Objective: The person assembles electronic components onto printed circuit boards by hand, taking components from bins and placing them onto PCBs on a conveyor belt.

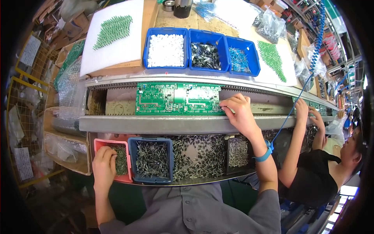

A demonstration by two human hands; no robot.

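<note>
A green circuit board (178,98) lies across the rails of the conveyor track in front of me. At its right end is my right hand (238,110), fingers bent together against the board's edge; whether a small part sits between them is hidden. A blue wrist strap (265,153) with a coiled cord circles that wrist. My left hand (105,159) is over the pink bin (97,145), its fingers pinched above the small green parts (120,160) inside. Anything between those fingertips is too small to make out.
A dark blue bin (171,156), loose metal-legged parts (198,156) and a black bin (227,156) line the near tray. Beyond the track stand three blue bins (189,50) and white foam (136,23) with green parts. A co-worker (319,171) works at the right.
</note>
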